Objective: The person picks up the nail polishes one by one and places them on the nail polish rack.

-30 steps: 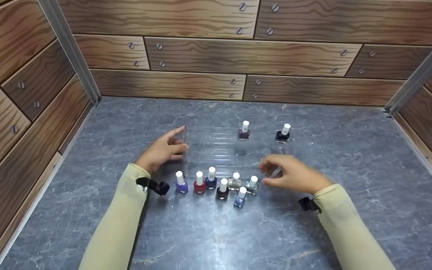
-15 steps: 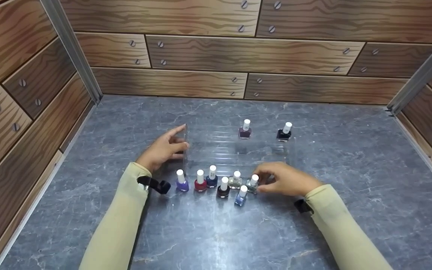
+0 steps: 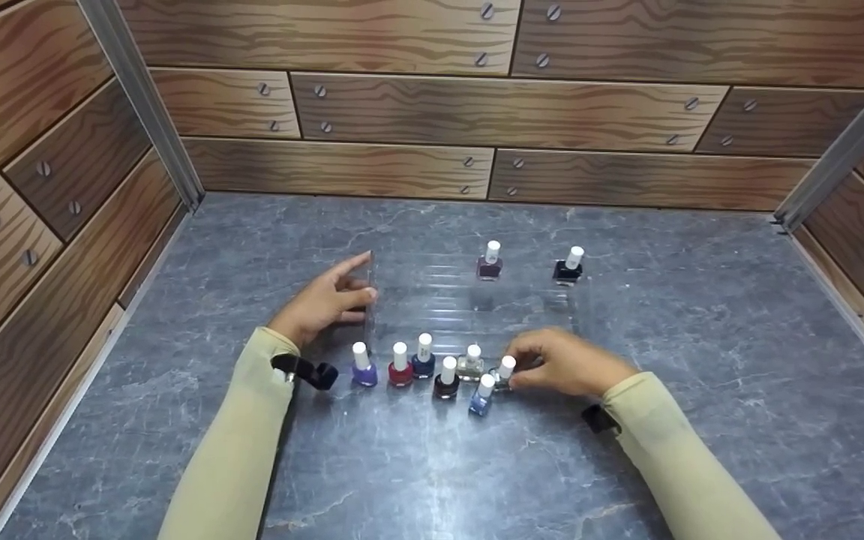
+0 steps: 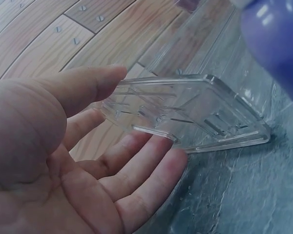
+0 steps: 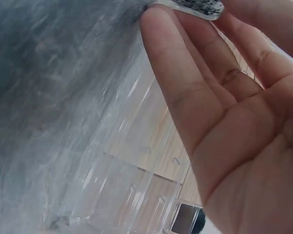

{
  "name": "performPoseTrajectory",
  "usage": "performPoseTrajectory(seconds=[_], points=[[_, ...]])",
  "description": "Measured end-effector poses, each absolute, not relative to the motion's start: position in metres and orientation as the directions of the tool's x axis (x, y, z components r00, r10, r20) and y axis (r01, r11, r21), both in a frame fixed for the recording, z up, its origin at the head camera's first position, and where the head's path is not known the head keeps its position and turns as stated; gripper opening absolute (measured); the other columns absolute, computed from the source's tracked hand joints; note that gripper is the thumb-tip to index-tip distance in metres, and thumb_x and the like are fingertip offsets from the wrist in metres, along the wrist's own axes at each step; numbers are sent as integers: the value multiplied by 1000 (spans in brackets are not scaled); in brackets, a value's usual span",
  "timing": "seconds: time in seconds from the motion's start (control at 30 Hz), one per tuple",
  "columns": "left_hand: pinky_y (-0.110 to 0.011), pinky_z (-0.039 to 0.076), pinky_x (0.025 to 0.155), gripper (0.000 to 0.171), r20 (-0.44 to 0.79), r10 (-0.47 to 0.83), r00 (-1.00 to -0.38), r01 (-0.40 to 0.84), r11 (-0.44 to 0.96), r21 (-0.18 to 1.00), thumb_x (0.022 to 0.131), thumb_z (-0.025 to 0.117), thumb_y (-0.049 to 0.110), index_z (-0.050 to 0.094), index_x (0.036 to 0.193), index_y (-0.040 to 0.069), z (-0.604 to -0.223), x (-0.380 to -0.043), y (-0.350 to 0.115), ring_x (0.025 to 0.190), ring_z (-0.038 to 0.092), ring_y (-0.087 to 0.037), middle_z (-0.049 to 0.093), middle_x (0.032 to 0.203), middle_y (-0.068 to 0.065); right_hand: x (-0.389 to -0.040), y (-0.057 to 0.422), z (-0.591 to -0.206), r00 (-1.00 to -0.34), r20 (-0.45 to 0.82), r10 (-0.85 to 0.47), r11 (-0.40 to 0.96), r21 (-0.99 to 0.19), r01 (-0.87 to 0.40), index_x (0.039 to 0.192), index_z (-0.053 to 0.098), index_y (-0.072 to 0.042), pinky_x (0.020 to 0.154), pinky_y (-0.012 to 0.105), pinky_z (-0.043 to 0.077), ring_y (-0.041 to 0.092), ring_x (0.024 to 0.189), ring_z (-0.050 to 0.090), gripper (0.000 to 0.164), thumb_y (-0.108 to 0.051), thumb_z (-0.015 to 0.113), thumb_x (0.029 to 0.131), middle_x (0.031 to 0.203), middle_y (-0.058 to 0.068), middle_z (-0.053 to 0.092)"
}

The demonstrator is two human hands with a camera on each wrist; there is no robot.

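A clear stepped display rack (image 3: 443, 301) stands in the middle. My left hand (image 3: 325, 301) rests against its left side panel (image 4: 229, 109), thumb at the edge and fingertips on the outer face. At the rack's front right, my right hand (image 3: 563, 361) pinches a nail polish bottle (image 5: 200, 7) with black speckles and a white cap. Beside it stand a blue bottle (image 3: 480, 405), a black one (image 3: 445, 387) and a pale glittery one (image 3: 469, 367). Further left are navy (image 3: 423, 365), red (image 3: 400, 373) and purple (image 3: 364, 375) bottles.
A plum bottle (image 3: 489, 268) and a black bottle (image 3: 568, 271) stand at the back of the rack, toward its right. Wood-patterned walls (image 3: 432, 112) enclose the grey marbled table (image 3: 432, 480) at the back and sides.
My right hand has moved left and down to the speckled bottle and taken hold of it. That bottle has shifted slightly toward the front. My left hand stays at the rack's side.
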State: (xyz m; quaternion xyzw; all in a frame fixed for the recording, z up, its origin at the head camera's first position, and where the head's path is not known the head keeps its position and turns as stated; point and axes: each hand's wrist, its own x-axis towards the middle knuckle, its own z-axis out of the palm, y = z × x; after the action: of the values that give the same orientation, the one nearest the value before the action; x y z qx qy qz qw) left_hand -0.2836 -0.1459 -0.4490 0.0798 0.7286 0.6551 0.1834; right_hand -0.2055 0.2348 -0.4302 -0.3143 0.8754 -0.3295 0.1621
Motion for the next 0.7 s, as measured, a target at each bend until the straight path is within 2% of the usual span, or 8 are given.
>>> performPoseTrajectory(seconds=[0.1,0.3,0.53,0.7], points=[[-43,58,101,77,-162,365,-917,-127,120,985,100,69,11,29,165,25,-449,-283,-146,127,60,-38,50,148,-24,-207,236,-432,-756,-97,-648,585,-698,-412,96,74,-15,89,32,59,17,94,69,12,-14,81,87,99,-4,74],[-44,57,102,77,-164,369,-915,-128,120,985,100,69,12,29,164,25,-449,-283,-146,128,59,-38,51,148,-25,-207,239,-435,-763,-118,-636,586,-717,-378,96,73,-16,92,33,58,17,96,69,12,-17,82,87,100,-4,74],[-42,56,104,74,-176,356,-918,-134,138,981,101,69,14,31,164,26,-452,-284,-147,128,60,-35,51,148,-22,-207,239,-434,-758,-97,-645,572,-720,-394,94,73,-14,91,31,58,14,95,69,12,-19,82,88,98,-4,74],[-42,57,103,76,-165,353,-921,-128,128,984,100,70,15,31,164,26,-452,-285,-148,128,60,-36,51,148,-23,-208,239,-433,-764,-115,-635,586,-716,-380,95,74,-17,92,31,57,16,96,69,12,-19,82,87,99,-5,74]])
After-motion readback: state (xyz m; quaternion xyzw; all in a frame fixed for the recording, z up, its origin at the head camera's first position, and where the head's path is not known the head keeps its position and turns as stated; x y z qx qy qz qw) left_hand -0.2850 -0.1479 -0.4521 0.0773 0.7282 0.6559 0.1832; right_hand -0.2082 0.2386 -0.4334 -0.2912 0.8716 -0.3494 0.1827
